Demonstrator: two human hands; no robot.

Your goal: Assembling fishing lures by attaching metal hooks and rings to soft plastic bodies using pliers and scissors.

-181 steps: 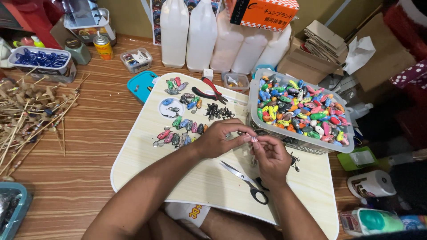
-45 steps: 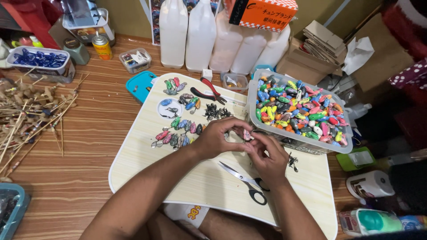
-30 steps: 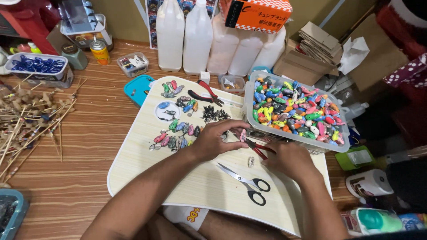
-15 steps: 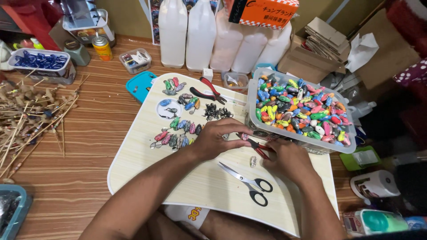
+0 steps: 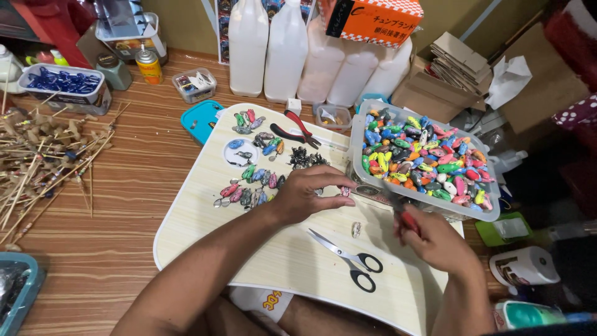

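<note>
Left hand (image 5: 308, 196) fingers pinching a small pink lure (image 5: 344, 191) at the tips, just above the table (image 5: 280, 261). Right hand (image 5: 435, 239) fingers clenched around red-handled pliers (image 5: 407, 219). Scissors (image 5: 348, 258) lying below, between both.

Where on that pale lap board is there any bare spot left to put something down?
The near-left part of the board, between the left forearm and its rim, is bare, as is the strip between the scissors and the near edge. The far half is crowded: small coloured pieces, pliers, the full tray.
</note>
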